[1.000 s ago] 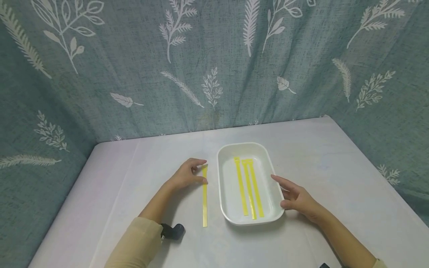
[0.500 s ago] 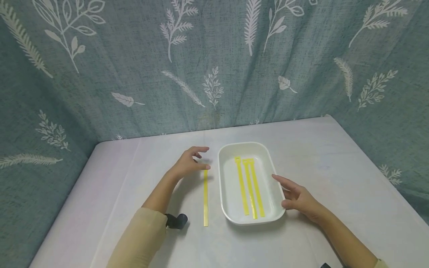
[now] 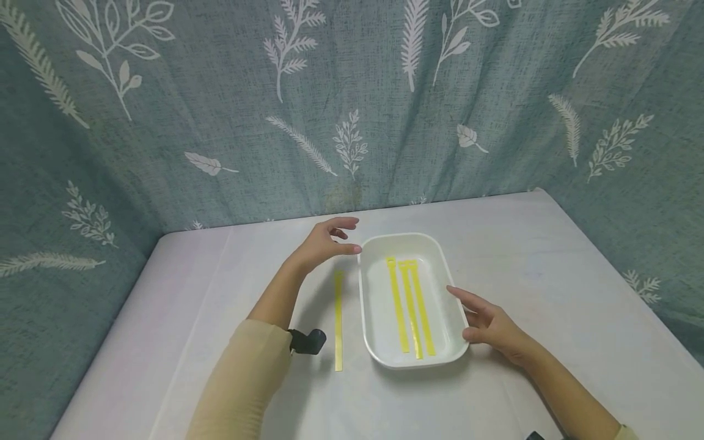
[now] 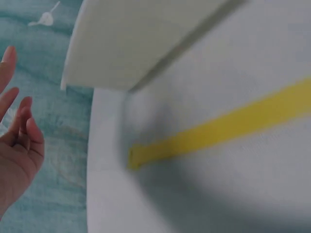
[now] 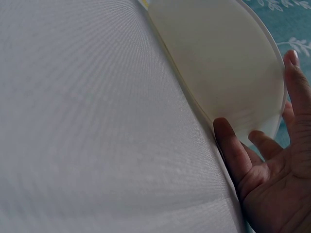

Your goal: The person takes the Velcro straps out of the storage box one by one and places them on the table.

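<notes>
- and here's my left hand, up in the air by the far left corner of the tray, fingers loosely bent, grasping nothing.
- down below, the strip lies on the table, just left of the tray, its wide end pointing away and sitting in the hand's shadow.
- over to my right hand: thumb and fingers spread against the tray's right wall, touching, no clench; i read that as steadying.
- inside, three strips lie side by side, wide ends all at the far end.
- careful now! from the head my left thumb seems to meet the rim, but the left wrist view shows daylight between; i'd swing wide of that corner anyway.
- for a clean hold on the strip, i'd judge the wide end best: straight down, thumb one side, finger the other, no scraping.
- and light pressure on the right, please; the tray looks likely to slide left if i lean on it, straight onto the strip.
</notes>
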Action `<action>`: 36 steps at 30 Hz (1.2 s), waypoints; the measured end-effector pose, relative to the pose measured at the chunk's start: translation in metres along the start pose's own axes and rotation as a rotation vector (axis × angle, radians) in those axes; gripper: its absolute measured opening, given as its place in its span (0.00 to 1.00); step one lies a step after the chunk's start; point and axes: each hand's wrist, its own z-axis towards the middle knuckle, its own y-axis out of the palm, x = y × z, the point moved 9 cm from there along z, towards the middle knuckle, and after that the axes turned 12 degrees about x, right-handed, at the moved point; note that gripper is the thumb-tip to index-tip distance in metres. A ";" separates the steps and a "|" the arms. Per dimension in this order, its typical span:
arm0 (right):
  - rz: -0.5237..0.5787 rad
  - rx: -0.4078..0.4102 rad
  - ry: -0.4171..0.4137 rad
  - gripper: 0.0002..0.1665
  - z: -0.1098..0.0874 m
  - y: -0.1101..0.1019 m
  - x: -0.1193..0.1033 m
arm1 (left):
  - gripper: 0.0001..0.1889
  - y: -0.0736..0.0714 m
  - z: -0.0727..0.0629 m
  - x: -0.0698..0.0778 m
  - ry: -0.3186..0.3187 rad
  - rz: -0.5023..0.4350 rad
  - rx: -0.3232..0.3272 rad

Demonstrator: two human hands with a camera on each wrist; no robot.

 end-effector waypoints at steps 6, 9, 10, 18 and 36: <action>0.007 -0.009 -0.010 0.45 -0.001 -0.001 -0.001 | 0.31 0.012 0.008 0.013 -0.008 -0.039 -0.030; 0.001 -0.005 -0.009 0.45 -0.001 -0.002 -0.002 | 0.30 0.018 0.012 0.019 -0.010 -0.060 -0.044; -0.004 -0.003 -0.009 0.45 -0.001 -0.002 -0.002 | 0.30 0.021 0.013 0.022 -0.010 -0.069 -0.048; -0.023 0.000 -0.024 0.46 0.000 -0.002 -0.005 | 0.27 0.045 0.021 0.039 -0.018 -0.139 -0.069; -0.041 0.009 0.017 0.45 0.000 -0.001 0.002 | 0.25 0.098 0.020 0.029 -0.103 -0.135 -0.160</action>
